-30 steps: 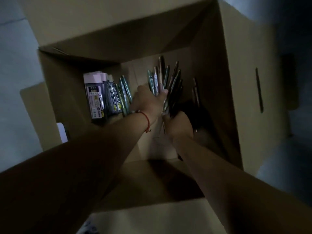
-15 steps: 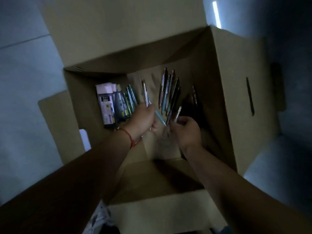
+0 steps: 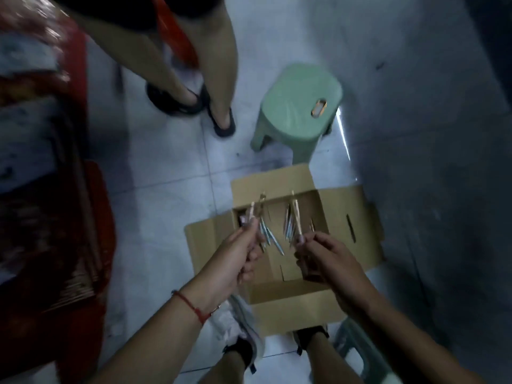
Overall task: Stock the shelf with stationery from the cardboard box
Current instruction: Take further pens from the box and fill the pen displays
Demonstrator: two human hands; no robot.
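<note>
Pale floor: grey-white tiles (image 3: 166,176) with thin dark joints, dim light, a bright streak by the stool.
Wall: dark, rough grey surface (image 3: 429,106) on the right.
Stool: smooth mint-green plastic stool (image 3: 299,106), rounded seat with a slot, just beyond the box.
Box: brown cardboard box (image 3: 349,217) on the floor, flaps folded out, a few pens lying inside.
Left hand: left hand (image 3: 238,259), red string at the wrist, fingers curled around a fanned bunch of pens (image 3: 263,228) above the open box.
Right hand: right hand (image 3: 329,259) pinching a second bunch of slim pens (image 3: 293,220), also over the box.
Bystander: bare legs (image 3: 199,65) in dark sandals, standing on the tiles.
Left edge: blurred red and dark shapes (image 3: 41,217); cannot tell what they are.
</note>
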